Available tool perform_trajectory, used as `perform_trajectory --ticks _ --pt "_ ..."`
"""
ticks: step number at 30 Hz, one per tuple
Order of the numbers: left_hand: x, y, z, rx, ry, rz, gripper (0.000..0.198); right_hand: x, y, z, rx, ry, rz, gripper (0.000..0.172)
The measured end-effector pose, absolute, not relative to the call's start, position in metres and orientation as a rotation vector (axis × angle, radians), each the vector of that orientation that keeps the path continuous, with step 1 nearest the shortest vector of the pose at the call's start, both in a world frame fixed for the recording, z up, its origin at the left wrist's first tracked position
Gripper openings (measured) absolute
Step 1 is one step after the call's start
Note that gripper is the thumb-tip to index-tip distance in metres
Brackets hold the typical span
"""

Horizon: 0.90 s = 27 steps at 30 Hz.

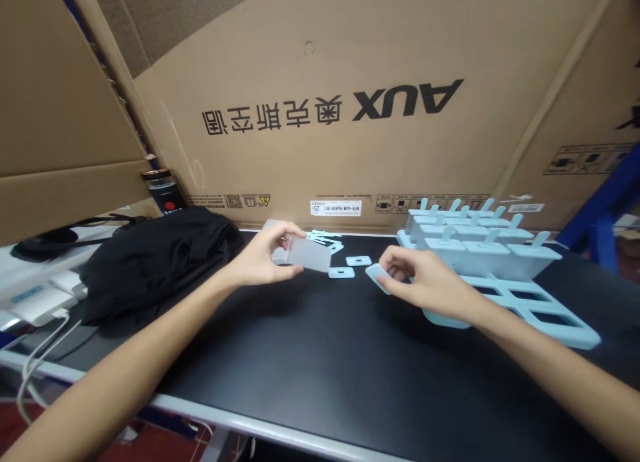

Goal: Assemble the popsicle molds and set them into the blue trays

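Cardboard is filling the whole background: a large printed carton (350, 115) is standing behind the black tabletop (310, 355). On the left a black garment or bag (155, 262) is lying in a heap, with white cables (40, 355) trailing off the edge beside it. On the right, pale blue popsicle mould trays (505, 282) are sitting stacked, stick handles poking up from the upper one, the lower frame showing open rectangular slots.

Between the hands, small pale blue slotted caps (341, 273) are lying loose on the table, with a few flat sticks (325, 235) behind them.

Left hand (263, 255) is holding a translucent mould sleeve (307, 254) just above the table, thumb underneath and fingers curling over the near end, clamped on it. It is looking like thin, light, somewhat flexible plastic, probably smooth and a little slippery; gripping across the flat sides near the open end seems safest, without squeezing hard.

Right hand (425, 282) is pinching a pale blue cap (377, 277) by its edge between thumb and fingertips, close to the trays. That piece appears stiff, tiny and nearly weightless.
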<state>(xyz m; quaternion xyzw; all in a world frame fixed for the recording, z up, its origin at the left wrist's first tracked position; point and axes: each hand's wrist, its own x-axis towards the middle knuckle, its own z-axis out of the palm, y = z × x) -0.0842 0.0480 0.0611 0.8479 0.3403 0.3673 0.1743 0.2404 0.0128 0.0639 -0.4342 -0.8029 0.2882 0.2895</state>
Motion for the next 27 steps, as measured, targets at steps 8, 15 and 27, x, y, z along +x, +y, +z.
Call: perform_trajectory --ticks 8,15,27 --pt "-0.011 0.017 0.039 2.085 0.488 1.174 0.061 0.215 -0.010 0.068 -0.898 -1.776 1.247 0.032" --pt "0.005 0.018 0.034 1.953 0.318 1.287 0.068 0.218 -0.010 0.068 -0.813 -1.643 1.263 0.026" --pt "-0.001 0.026 0.017 2.293 0.427 1.306 0.051 0.204 -0.015 0.065 -0.874 -1.515 1.179 0.037"
